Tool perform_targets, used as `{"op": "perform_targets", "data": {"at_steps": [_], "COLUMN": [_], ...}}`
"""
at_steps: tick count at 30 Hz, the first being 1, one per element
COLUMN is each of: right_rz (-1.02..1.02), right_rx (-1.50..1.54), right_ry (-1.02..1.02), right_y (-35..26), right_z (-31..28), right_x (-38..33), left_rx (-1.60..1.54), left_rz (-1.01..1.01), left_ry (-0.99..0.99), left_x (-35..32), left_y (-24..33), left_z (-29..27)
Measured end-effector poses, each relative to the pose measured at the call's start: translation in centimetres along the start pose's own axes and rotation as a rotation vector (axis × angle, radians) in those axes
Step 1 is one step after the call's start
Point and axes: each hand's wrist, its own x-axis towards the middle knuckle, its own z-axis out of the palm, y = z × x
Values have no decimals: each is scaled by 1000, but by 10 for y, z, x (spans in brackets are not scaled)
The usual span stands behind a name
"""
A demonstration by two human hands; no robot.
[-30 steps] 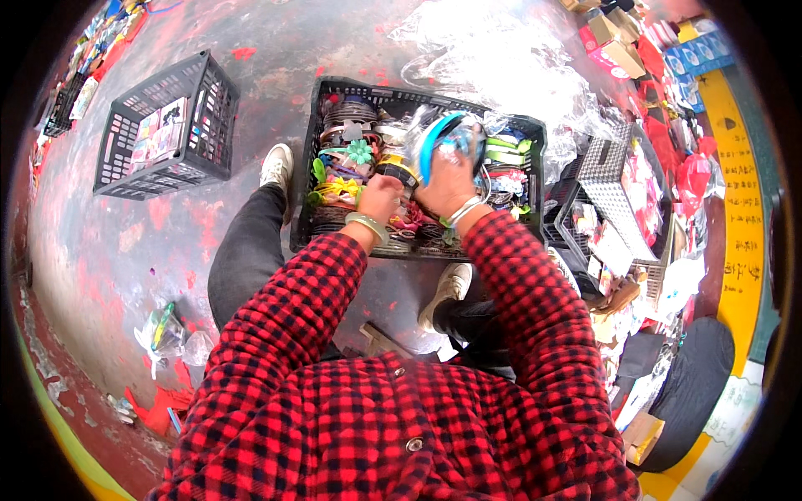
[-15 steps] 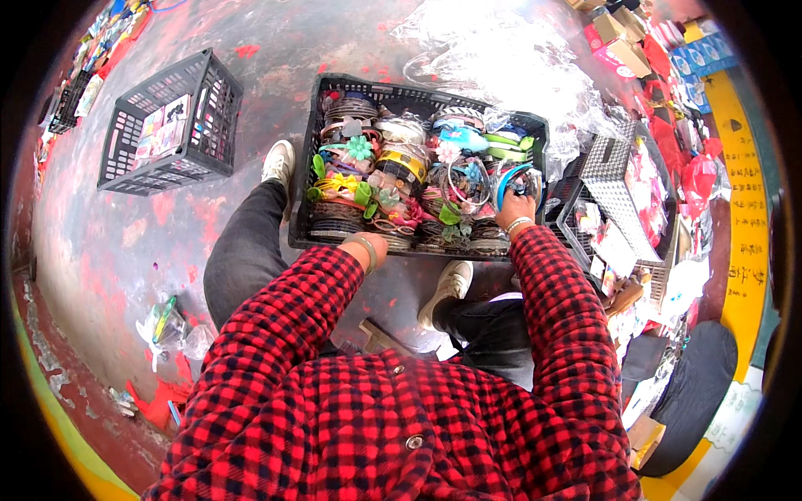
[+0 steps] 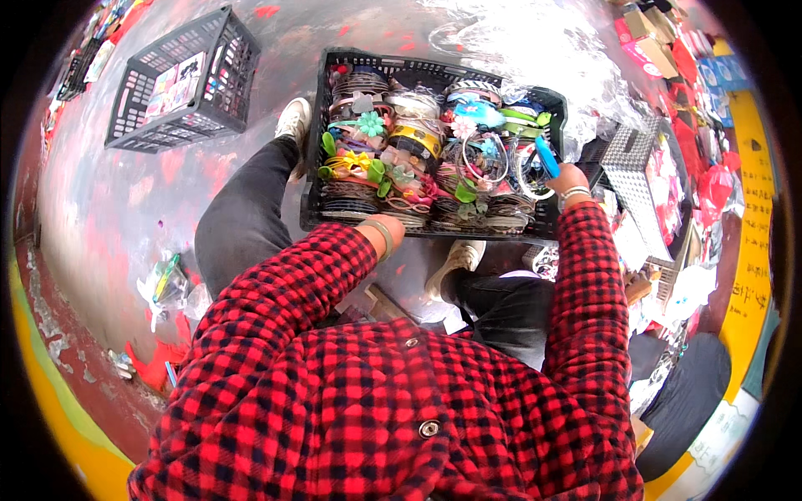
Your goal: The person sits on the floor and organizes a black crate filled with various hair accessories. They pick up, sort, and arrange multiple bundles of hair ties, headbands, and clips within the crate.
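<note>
A black plastic crate (image 3: 315, 200) full of headbands and hair ornaments stands in front of me. My right hand (image 3: 570, 178) is closed on a blue headband (image 3: 546, 157), lifted at the crate's right side. Just left of it, a clear-and-white round band (image 3: 528, 177) stands among the others. My left hand (image 3: 384, 225) is curled at the crate's near rim and appears to grip it; its fingertips are hidden. Inside the crate lie stacked headbands with a turquoise flower (image 3: 371, 124), a yellow bow (image 3: 357, 160) and green leaf shapes.
A dark open crate (image 3: 180, 121) with flat packs stands at the far left. Clear plastic sheeting (image 3: 535, 42) covers the floor beyond the crate. On the right are a grey woven basket (image 3: 632, 179) and piled goods. My legs straddle the near side; a plastic bag (image 3: 167, 284) lies left.
My right hand has drawn the blue headband up and to the right, turning it edge-on. My left hand stays at the near rim. The whole view has shifted slightly.
</note>
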Motion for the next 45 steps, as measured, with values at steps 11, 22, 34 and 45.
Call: {"op": "perform_targets", "data": {"at_steps": [11,22,34,45], "right_rz": [-114,-191,-150,-608], "right_rx": [170,332,374,1033], "right_ry": [-278,-207,617,-158], "right_y": [18,58,68,-84], "right_z": [-31,-20,-42,-95], "right_x": [-19,-27,-56,-113], "left_rx": [-42,31,-140,-603], "left_rz": [-6,95,100,333], "left_ry": [-155,-184,17,1058], "left_x": [-29,-62,-76,-85], "left_y": [19,19,13,-23], "left_z": [28,-22,-39,-106]}}
